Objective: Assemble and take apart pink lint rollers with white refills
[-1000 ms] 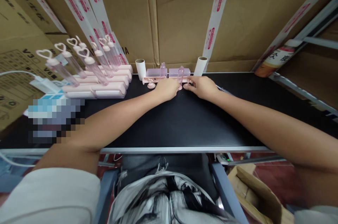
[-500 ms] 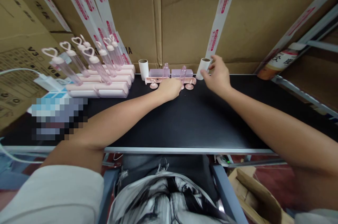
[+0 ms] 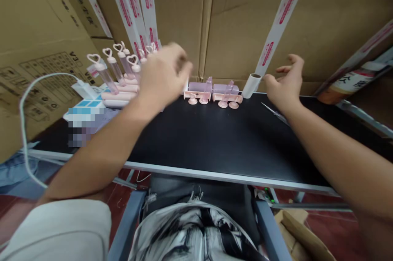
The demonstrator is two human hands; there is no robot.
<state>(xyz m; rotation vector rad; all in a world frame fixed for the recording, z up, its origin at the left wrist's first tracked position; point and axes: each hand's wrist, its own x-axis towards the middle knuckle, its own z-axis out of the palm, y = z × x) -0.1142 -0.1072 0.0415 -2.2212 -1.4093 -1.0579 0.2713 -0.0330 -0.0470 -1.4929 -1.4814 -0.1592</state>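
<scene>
My left hand (image 3: 164, 74), blurred by motion, is raised over the left part of the table, with its thumb apart from the curled fingers and nothing visible in it. Behind it are clear tubes with heart-shaped pink tops (image 3: 93, 58) on pink cases (image 3: 121, 96). My right hand (image 3: 285, 85) is open beside an upright white tube (image 3: 252, 85). Between the hands stand two pink trough-shaped pieces (image 3: 197, 95), with lilac translucent blocks (image 3: 225, 88) behind them. Small pink translucent tubes (image 3: 209, 85) and round pink discs (image 3: 233, 105) are at their front. A second white tube (image 3: 186, 85) is mostly hidden by my left hand.
A thin pointed tool (image 3: 274, 112) lies by my right forearm. A labelled bottle (image 3: 350, 82) leans at the right near a metal frame. Cardboard (image 3: 239, 19) walls the back. A white cable (image 3: 22, 117) hangs at the left. The table's front edge (image 3: 196, 174) is metal.
My left hand has left the pink pieces and moved up and left. My right hand has drawn away from the white tube. The view has shifted left, and the thin tool now shows.
</scene>
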